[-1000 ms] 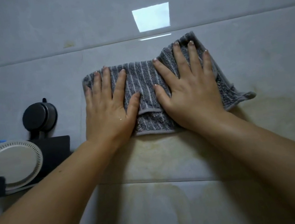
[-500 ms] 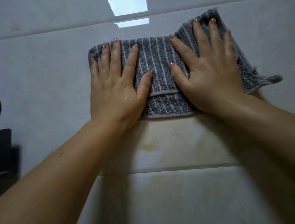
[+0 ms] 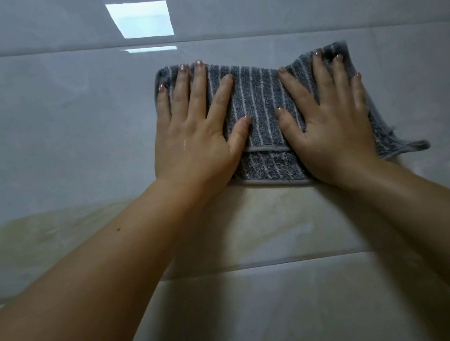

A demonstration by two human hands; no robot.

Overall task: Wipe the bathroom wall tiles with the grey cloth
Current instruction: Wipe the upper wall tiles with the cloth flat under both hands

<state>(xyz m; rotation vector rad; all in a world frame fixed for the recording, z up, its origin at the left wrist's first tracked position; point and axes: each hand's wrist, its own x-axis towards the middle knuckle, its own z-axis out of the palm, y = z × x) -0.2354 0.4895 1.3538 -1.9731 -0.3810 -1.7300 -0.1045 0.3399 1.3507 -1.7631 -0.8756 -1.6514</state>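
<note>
A folded grey cloth (image 3: 260, 104) with pale stripes lies flat against the glossy grey wall tiles (image 3: 46, 135). My left hand (image 3: 196, 133) presses on the cloth's left half with straight, spread fingers. My right hand (image 3: 332, 118) presses on its right half the same way, fingertips near the cloth's upper right corner. One loose corner of the cloth (image 3: 415, 146) sticks out to the right beyond my right wrist. Both thumbs point inward toward each other over the striped middle.
A yellowish stain (image 3: 56, 227) spreads across the tile below and left of the cloth, and more discolouring (image 3: 272, 222) shows under my wrists. Horizontal grout lines (image 3: 264, 265) run above and below. A bright window reflection (image 3: 142, 18) sits on the upper tile.
Both hands have slid the cloth to the right along the wall. The black holder and rack at the left have dropped out of view.
</note>
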